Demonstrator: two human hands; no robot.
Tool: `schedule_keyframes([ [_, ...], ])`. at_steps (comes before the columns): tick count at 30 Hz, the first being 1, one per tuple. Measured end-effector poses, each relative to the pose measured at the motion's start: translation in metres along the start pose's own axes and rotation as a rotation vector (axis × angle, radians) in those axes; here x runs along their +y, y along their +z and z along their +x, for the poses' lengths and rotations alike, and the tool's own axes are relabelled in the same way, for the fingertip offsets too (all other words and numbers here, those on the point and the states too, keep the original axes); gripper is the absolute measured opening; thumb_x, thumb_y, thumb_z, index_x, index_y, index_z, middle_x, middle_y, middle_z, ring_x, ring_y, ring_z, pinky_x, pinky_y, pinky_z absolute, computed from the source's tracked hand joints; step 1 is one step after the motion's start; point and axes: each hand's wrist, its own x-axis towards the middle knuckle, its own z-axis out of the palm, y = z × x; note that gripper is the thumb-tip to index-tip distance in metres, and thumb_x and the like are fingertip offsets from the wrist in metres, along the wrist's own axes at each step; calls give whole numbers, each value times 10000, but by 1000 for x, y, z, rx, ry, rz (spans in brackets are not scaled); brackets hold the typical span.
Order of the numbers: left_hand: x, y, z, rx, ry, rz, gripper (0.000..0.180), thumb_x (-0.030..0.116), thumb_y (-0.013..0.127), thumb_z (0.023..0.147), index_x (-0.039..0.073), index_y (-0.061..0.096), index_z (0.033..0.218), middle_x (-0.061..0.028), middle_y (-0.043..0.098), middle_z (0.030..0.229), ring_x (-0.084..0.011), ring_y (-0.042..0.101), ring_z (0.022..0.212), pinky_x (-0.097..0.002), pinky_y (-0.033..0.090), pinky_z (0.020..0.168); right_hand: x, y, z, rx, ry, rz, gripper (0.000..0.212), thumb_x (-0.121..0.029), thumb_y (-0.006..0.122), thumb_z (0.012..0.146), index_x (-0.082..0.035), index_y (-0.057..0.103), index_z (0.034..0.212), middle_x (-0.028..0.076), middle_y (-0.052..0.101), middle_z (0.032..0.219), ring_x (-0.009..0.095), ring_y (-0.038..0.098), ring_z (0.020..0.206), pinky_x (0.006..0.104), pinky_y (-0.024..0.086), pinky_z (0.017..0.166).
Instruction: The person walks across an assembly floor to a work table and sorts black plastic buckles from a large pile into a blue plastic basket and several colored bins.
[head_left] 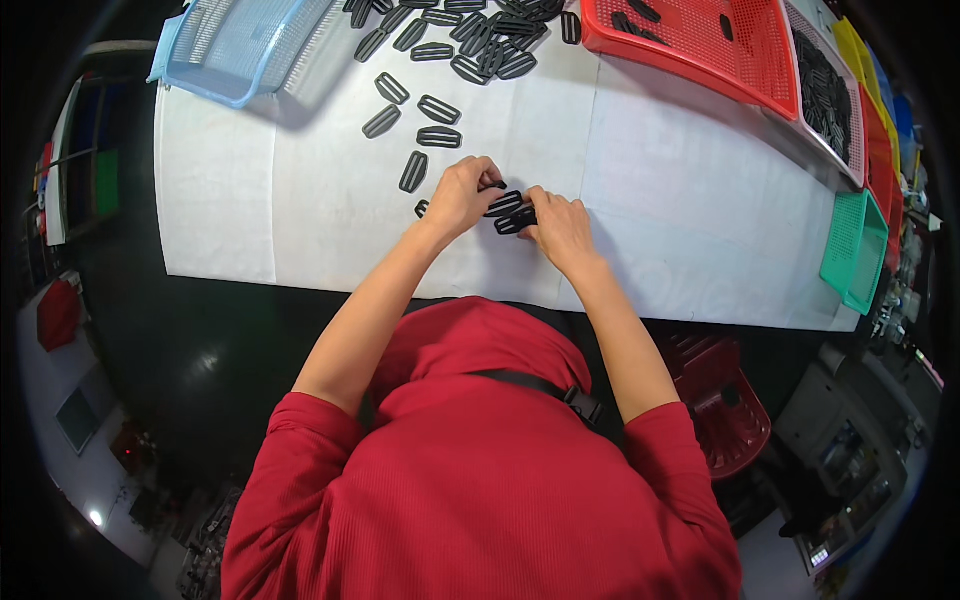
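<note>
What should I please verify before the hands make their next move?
1. Left hand gripping: ok, black buckles at its fingertips.
2. Right hand gripping: ok, fingers on the same small cluster.
3. Number of buckles held: cannot tell, fingers hide parts.
4. Loose buckles all lying singly: not ok, those in the far pile overlap.
5. Red basket upright: ok, a few black pieces inside.

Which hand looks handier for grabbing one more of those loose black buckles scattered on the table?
Probably the left hand: a loose buckle lies just to its left, though it pinches a dark piece. The right hand is farther from that buckle, and it holds a black buckle.
</note>
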Motion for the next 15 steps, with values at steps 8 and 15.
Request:
schedule_keyframes([
  [8,3,27,-24,51,41,215,440,-13,738,689,33,506,1059,-176,571,992,-369,560,958,-425,471,819,-2,14,-3,146,-120,-76,396,-143,808,635,-77,559,935,88,550,955,282,578,919,420,458,736],
  [15,-22,-4,-34,99,-79,67,253,79,743,747,0,580,923,-159,582,917,-334,585,872,-419,477,762,-14,-3,20,-44,-17,-34,292,-182,753,735,-43,566,912,102,561,967,314,587,947,429,479,762],
])
